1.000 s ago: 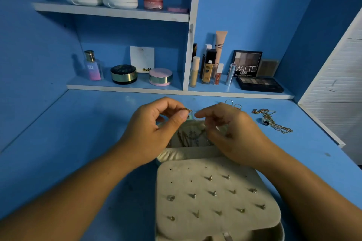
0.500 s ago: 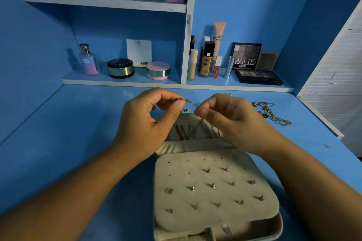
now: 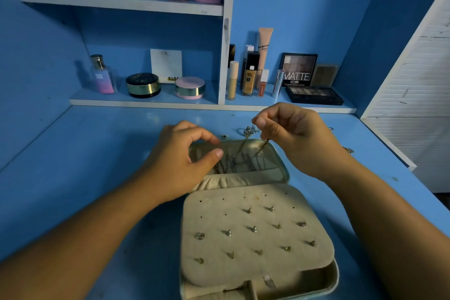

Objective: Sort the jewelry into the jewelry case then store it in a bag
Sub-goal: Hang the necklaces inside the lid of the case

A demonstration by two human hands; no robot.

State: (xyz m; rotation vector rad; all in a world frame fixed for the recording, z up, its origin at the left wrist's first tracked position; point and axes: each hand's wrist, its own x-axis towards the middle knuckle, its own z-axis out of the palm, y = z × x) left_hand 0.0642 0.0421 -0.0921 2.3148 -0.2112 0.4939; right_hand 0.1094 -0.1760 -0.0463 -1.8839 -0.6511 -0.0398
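A beige jewelry case (image 3: 323,282) lies open on the blue desk. Its flat earring panel (image 3: 219,212) holds several studs. Behind it the lid (image 3: 272,168) stands tilted up, with thin chains lying across its lining. My left hand (image 3: 180,161) has its forefinger and thumb curled on either side of the lid's top rim. To the right, my right hand (image 3: 297,136) pinches a thin gold chain (image 3: 264,143) that hangs down into the lid. Silver rings (image 3: 248,130) lie on the desk just behind the lid.
Another gold chain (image 3: 348,150) lies on the desk, mostly hidden by my right wrist. The low shelf (image 3: 146,102) at the back carries perfume, compacts, foundation tubes and an eyeshadow palette (image 3: 314,95). A white slatted panel (image 3: 418,95) borders the desk on the right.
Both hands pinched the chain above the lid before. My left hand has let it go and dropped to the lid's rim; my right hand has moved right and up with the chain.
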